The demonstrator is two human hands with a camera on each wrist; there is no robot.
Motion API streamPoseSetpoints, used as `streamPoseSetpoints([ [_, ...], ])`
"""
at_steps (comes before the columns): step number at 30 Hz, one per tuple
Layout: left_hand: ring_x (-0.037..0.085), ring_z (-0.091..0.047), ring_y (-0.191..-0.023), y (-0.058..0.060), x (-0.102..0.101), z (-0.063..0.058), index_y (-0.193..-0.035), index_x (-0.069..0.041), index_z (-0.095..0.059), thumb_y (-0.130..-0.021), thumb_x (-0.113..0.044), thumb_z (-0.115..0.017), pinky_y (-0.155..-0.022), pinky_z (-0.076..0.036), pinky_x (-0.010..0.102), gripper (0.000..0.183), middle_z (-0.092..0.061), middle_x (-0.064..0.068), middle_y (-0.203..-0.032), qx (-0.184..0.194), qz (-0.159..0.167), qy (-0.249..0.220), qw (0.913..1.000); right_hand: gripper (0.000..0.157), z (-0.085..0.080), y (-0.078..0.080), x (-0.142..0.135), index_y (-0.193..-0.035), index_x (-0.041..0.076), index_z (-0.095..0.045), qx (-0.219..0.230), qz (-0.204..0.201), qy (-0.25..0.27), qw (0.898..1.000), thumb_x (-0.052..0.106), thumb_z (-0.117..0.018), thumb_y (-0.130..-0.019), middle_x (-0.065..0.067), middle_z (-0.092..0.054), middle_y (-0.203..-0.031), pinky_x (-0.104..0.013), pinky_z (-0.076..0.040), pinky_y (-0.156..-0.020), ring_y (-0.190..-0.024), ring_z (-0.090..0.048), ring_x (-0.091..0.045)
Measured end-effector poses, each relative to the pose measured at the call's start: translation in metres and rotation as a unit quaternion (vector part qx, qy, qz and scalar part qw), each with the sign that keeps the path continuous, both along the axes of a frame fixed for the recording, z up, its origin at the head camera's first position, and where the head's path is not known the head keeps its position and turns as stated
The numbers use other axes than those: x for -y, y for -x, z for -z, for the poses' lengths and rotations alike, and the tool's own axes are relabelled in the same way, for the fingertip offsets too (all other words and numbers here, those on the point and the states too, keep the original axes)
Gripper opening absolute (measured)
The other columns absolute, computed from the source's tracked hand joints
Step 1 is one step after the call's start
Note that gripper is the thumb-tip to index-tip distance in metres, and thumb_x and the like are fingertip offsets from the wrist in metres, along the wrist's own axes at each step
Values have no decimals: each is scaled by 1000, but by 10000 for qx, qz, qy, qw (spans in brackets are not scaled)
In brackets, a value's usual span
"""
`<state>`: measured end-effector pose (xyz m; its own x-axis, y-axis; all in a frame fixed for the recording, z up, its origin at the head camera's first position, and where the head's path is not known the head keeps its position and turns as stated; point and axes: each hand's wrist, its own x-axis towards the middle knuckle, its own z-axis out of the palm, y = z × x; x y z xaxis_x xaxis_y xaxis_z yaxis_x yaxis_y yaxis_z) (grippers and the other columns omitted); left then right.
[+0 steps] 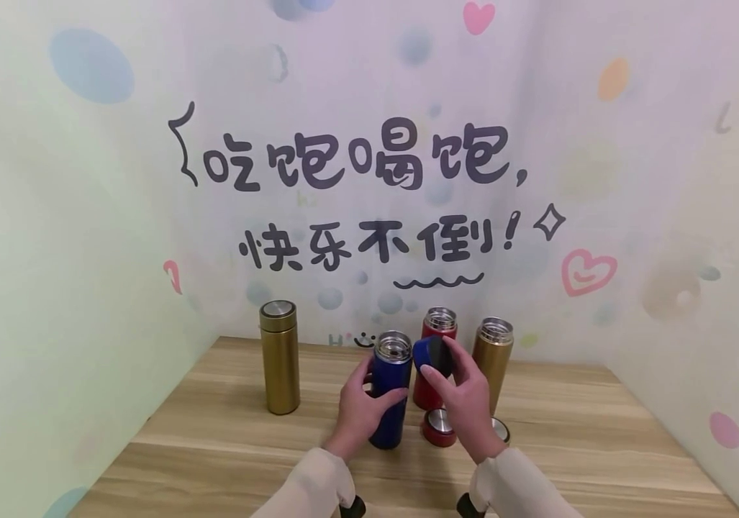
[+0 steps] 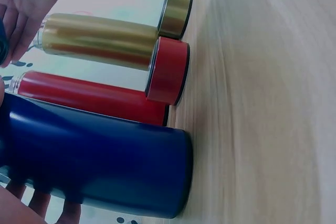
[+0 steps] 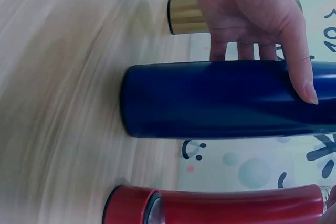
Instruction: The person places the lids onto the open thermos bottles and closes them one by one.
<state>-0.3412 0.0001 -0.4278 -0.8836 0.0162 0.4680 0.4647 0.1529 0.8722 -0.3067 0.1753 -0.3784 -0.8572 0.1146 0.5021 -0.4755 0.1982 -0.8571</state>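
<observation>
One uncapped blue flask [image 1: 391,378] is gripped at centre by the left hand [image 1: 361,411]; one blue lid [image 1: 425,356] is pinched beside it in the right hand [image 1: 470,397]. Behind, one open red flask [image 2: 92,95] and one open gold flask [image 1: 492,358] are stood, fronted by one red lid [image 2: 169,72] and one gold lid [image 2: 176,13]; with one capped gold flask [image 1: 280,370] at left, four flasks are counted. The wood-grained tabletop [image 1: 227,460] is enclosed by pale walls [image 1: 356,72] printed with pink hearts [image 1: 478,18] and dark Chinese lettering [image 1: 383,244].
</observation>
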Motion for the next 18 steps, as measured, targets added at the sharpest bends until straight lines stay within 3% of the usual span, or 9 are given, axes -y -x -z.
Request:
streamPoseSetpoints([
  [6, 25, -56, -112, -3, -2, 1, -141, -18, -49, -80, -36, -81, -90, -51, 45, 71, -60, 4, -126, -113, -32, 81, 9999, 62, -9, 2, 7, -142, 15, -47, -3, 8, 36, 10000, 31, -73, -88, -9, -46, -144, -40, -34, -109, -133, -43, -26],
  [12, 25, -56, -114, -4, -3, 2, -141, -19, -49, -81, -36, -80, -92, -50, 44, 70, -59, 3, -128, 4, -38, 74, 10000, 65, -17, 5, 13, -142, 16, -47, 33, -87, 109, 9999, 35, -74, -86, -8, -49, -142, -33, -44, -100, -125, -51, -26],
  [18, 24, -56, -113, -5, -3, 3, -140, -18, -50, -80, -37, -80, -91, -51, 43, 70, -60, 3, -127, -22, -36, 102, 9999, 64, -19, 12, 21, -140, 16, -49, -221, -88, 149, 9996, 36, -75, -85, -6, -51, -139, -33, -45, -98, -122, -53, -25],
])
